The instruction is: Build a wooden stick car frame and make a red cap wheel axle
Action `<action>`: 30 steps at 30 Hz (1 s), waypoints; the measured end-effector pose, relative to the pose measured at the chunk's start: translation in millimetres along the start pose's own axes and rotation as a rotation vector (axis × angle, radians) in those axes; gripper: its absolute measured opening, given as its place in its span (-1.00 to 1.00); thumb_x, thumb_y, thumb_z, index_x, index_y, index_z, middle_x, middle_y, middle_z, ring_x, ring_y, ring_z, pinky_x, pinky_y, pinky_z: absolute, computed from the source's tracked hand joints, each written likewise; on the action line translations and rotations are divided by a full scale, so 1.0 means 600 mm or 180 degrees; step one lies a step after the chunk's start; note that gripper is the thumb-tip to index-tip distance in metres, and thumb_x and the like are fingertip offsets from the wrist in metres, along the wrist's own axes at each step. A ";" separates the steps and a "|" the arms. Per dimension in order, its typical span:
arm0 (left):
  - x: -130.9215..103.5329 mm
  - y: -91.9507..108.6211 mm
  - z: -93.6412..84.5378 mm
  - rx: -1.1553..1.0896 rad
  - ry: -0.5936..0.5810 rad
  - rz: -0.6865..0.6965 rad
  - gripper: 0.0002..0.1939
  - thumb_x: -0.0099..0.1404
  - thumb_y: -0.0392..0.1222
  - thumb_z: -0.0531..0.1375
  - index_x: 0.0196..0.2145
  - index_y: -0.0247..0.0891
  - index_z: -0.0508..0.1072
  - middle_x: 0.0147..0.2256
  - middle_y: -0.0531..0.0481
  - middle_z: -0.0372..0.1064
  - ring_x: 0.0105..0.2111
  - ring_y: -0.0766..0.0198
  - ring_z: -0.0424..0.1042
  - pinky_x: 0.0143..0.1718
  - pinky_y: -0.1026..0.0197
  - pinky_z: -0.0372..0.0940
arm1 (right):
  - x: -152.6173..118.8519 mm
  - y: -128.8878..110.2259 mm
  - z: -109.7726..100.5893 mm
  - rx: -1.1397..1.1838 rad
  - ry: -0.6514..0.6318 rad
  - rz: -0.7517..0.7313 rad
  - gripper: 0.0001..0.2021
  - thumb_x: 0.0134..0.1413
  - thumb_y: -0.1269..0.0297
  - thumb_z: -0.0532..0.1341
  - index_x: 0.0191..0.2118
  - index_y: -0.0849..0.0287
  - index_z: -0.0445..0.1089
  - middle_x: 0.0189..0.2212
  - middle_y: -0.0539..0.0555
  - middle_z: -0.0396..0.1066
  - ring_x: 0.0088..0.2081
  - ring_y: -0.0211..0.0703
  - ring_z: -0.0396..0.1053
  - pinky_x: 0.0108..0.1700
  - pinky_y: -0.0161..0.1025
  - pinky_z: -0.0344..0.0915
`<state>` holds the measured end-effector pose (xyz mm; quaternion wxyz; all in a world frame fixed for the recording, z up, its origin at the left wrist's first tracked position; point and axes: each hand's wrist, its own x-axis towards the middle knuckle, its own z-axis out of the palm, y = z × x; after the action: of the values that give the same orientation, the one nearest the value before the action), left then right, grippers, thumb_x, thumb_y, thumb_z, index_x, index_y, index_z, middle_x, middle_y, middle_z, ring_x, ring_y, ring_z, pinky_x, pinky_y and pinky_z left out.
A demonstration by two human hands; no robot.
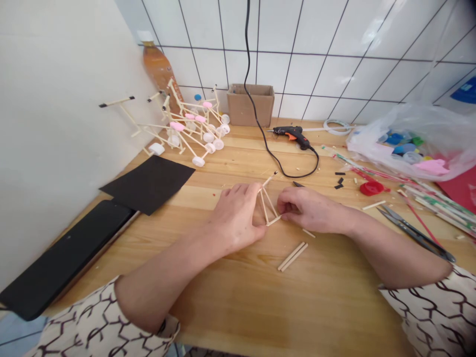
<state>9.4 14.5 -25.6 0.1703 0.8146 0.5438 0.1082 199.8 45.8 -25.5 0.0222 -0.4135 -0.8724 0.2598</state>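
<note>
A small frame of thin wooden sticks stands on the table between my hands, with a black tip at its upper end. My left hand is closed around the left side of this frame. My right hand pinches at its lower right corner, where a short crosspiece ends; the fingertips partly hide that spot. Two loose wooden sticks lie side by side just in front. A shorter stick rests below my right hand. The dark tip of a pointed tool shows behind that hand.
Several finished stick models with cap wheels stand at the back left, near a bottle. A glue gun with its cord lies behind my hands. Thread snips, a red cap and a bag of caps are right. Black paper lies left.
</note>
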 end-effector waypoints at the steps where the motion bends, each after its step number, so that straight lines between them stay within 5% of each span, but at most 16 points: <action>1: 0.000 0.000 0.000 0.0006 -0.0001 -0.0006 -0.38 -0.04 -0.18 0.24 0.01 -0.26 0.21 -0.07 -0.16 0.36 -0.04 -0.03 0.32 0.00 -0.04 0.19 | 0.000 0.000 0.000 -0.0006 0.0004 -0.0001 -0.89 -0.11 0.52 0.14 -0.43 0.19 0.33 -0.44 0.02 0.39 -0.42 -0.26 0.29 -0.38 -0.35 0.18; 30: -0.001 -0.001 -0.002 0.0015 -0.0012 0.0039 -0.39 -0.03 -0.16 0.24 0.01 -0.27 0.21 -0.07 -0.18 0.36 -0.04 -0.04 0.32 0.00 -0.06 0.19 | -0.003 -0.006 -0.006 0.0073 -0.0055 -0.0006 -0.90 -0.12 0.51 0.12 -0.43 0.19 0.32 -0.47 0.00 0.36 -0.45 -0.28 0.26 -0.41 -0.36 0.15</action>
<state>8.3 14.2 -24.9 0.1688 0.8185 0.5388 0.1065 199.7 44.2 -20.4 0.0197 -0.4102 -0.8699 0.2732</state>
